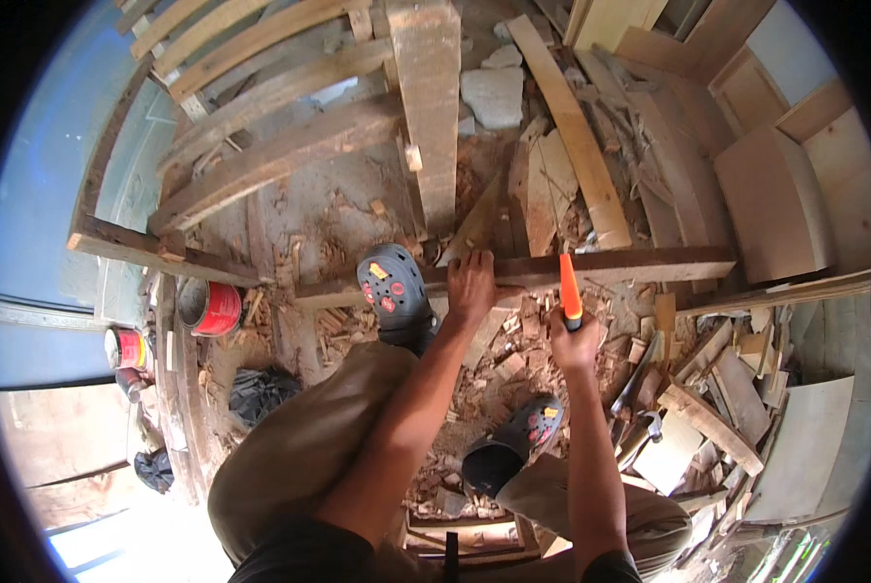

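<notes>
A long wooden beam (649, 262) lies crosswise in front of me. My left foot, in a dark clog (396, 291) with red and yellow charms, rests on it. Beside that foot, my left hand (472, 287) presses down on the beam, its fingers curled over the far edge. My right hand (573, 335) is closed round the black-and-orange handle of a handsaw (567, 282). The saw's thin blade shows edge-on, pointing away across the beam. Whether its teeth touch the wood I cannot tell.
Wood chips and offcuts (508, 360) litter the floor. A hammer (655, 426) lies in the scrap pile at right. Two red cans (210, 308) stand at left near a black plastic bag (263, 394). A thick post (427, 107) and a slatted wooden frame (280, 165) lie ahead.
</notes>
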Action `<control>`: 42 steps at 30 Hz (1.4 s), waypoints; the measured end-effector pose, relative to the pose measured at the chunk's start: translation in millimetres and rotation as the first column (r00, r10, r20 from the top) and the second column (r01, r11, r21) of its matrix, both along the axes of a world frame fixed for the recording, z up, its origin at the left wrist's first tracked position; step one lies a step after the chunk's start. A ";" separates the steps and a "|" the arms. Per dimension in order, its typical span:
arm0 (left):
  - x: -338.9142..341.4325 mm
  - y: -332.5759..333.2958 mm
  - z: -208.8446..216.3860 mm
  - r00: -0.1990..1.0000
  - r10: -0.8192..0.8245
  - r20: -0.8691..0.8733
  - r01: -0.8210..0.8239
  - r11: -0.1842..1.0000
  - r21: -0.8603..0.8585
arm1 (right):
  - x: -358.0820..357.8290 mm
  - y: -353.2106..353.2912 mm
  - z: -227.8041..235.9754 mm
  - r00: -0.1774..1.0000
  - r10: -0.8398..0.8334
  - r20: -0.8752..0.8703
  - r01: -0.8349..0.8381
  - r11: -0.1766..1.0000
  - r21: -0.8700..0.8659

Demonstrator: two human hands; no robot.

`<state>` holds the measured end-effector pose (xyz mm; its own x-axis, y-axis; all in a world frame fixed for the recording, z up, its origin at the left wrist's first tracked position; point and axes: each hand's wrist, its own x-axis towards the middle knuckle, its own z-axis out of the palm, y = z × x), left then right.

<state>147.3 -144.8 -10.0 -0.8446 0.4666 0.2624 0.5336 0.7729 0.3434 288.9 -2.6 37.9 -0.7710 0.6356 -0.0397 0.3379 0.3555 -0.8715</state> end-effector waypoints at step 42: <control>-6.4 74.5 15.6 0.948 0.099 0.301 -0.132 0.987 0.091 | 71.5 -46.4 97.9 0.895 -0.151 0.420 0.214 0.971 -0.107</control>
